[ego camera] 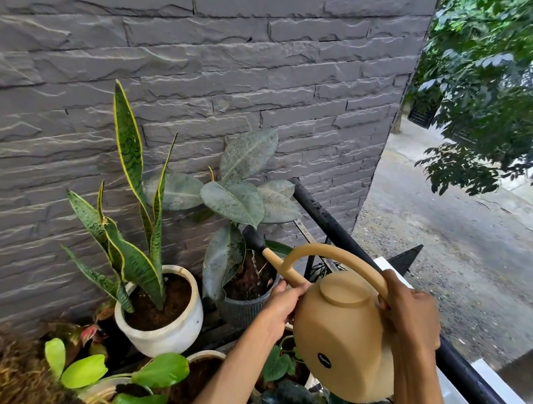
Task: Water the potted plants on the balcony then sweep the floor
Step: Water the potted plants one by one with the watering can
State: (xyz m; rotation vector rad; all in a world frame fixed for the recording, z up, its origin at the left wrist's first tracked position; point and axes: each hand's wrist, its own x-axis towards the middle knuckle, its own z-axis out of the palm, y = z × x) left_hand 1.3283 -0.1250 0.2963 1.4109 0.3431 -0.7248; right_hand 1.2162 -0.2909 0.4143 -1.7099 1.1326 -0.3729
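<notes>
Head view: tan watering can (pixel 341 340) tipped forward over dark ribbed pot (pixel 244 310), black rose (pixel 253 239) at spout end above soil, thin streams falling. Right hand (pixel 408 312) wrapped round arched handle (pixel 336 255) at can's top. Left hand (pixel 280 302) curled around spout base, steadying. Rubber plant (pixel 238 198) in that pot, against grey stone wall (pixel 192 56). Snake plant (pixel 127 217) in white pot (pixel 169 335) just beside, to left. Black railing (pixel 324 216) behind can.
</notes>
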